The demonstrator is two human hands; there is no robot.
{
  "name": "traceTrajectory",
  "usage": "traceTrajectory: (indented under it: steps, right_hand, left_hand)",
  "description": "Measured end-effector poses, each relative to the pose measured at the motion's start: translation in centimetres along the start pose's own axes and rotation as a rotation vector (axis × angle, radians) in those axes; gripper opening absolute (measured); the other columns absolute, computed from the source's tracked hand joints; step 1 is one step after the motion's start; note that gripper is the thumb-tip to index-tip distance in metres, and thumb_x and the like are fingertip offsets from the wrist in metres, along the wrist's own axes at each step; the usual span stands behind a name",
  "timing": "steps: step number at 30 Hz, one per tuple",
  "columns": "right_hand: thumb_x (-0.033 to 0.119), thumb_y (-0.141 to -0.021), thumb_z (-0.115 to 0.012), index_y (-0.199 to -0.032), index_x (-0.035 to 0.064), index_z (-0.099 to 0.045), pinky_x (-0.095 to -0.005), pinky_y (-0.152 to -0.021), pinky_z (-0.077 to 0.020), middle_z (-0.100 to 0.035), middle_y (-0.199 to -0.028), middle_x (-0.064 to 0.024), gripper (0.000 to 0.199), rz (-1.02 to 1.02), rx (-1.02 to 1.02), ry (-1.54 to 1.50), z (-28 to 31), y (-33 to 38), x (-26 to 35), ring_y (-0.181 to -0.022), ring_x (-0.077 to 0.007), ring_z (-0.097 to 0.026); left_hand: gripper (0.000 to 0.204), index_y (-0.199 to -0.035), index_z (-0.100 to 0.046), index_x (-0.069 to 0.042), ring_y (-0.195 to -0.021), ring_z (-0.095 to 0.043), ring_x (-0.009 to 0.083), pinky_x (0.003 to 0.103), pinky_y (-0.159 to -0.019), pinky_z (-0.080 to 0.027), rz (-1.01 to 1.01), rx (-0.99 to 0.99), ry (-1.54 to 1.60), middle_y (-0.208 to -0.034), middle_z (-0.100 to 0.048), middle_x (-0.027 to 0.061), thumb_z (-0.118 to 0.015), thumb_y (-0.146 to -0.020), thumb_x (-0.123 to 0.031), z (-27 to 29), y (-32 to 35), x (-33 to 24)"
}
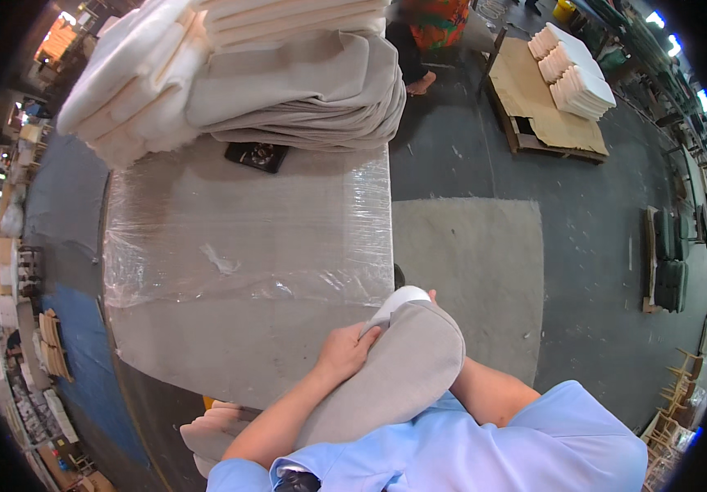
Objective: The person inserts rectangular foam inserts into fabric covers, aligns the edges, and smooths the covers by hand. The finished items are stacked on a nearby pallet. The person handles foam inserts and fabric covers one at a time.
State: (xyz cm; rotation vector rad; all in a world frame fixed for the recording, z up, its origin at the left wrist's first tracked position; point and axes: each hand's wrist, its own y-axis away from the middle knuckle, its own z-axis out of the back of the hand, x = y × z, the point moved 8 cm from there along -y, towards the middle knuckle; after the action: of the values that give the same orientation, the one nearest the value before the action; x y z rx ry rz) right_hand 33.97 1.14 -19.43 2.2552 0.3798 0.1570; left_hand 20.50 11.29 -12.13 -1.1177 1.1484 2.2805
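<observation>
While held at the counter's near edge:
Cushion: grey cover [407, 369] over white foam [400, 300], against the person's chest.
Left grip [345, 348]: fingers pinching the cover's opening.
Right grip: hidden behind the cushion; cannot tell.
Counter [247, 238]: plastic-wrapped.

A sheet of clear plastic wrapping [247, 238] is stretched over the far half of the bench [230, 344], glossy and creased. A flattened brown cardboard sheet [538, 102] is laid on the pallet at the upper right. No labels, signs or screens are seen.
</observation>
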Motion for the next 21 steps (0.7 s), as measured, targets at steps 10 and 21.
traceTrajectory:
  steps: [10, 21]
  right_hand:
    - [0.069, -0.1, -0.042, -0.119, 0.0044, -0.067, -0.0479, -0.087, -0.056, -0.073, -0.106, -0.0167, 0.071, -0.035, -0.095, 0.024, 4.6, -2.0, -2.0, -0.097, -0.0347, -0.071]
    - [0.054, -0.104, -0.046, -0.112, 0.0048, -0.066, -0.0475, -0.084, -0.0538, -0.072, -0.102, -0.0183, 0.054, 0.179, -0.24, 0.147, 6.0, -3.8, -1.6, -0.095, -0.0355, -0.07]
  left_hand:
    - [0.041, -0.084, -0.058, -0.004, -0.073, -0.063, 0.0468, 0.054, -0.062, -0.046, -0.126, -0.248, -0.213, -0.075, -0.063, 0.0226, -0.057, -0.106, -0.039, -0.5, -2.3, -0.9]
    - [0.032, -0.083, -0.059, -0.004, -0.078, -0.065, 0.0426, 0.052, -0.067, -0.049, -0.162, -0.19, -0.303, -0.079, -0.065, 0.0186, -0.063, -0.102, -0.03, -2.5, -6.3, -1.0]
